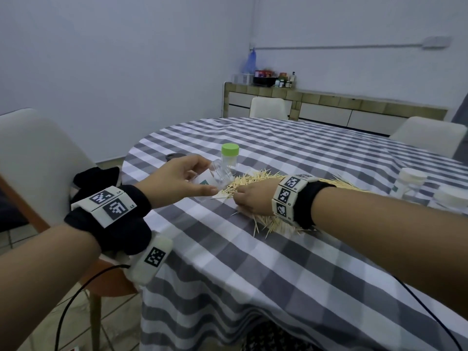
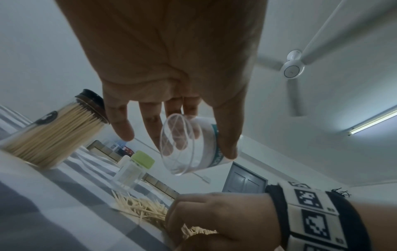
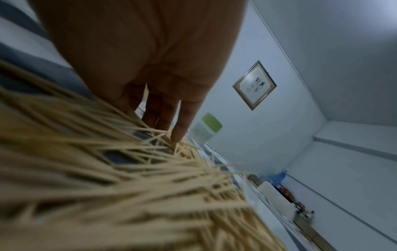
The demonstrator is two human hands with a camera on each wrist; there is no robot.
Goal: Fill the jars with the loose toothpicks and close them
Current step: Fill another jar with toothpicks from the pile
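Left hand (image 1: 177, 179) fingers clamped on empty open jar (image 1: 220, 175), tilted above counter. Right hand (image 1: 253, 200) fingers spread in toothpicks (image 1: 253, 179) just beside jar. Green-lid jar (image 1: 229, 158) beyond, closed. Most filling left.

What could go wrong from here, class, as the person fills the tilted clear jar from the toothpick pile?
1. The clear jar is tipped on its side in the left hand; toothpicks pushed in may slide back out.
2. The right hand lies in the toothpick pile; sweeping could scatter toothpicks toward the table edge nearby.
3. The green-lidded jar stands just behind the clear jar, so either hand might knock it over.
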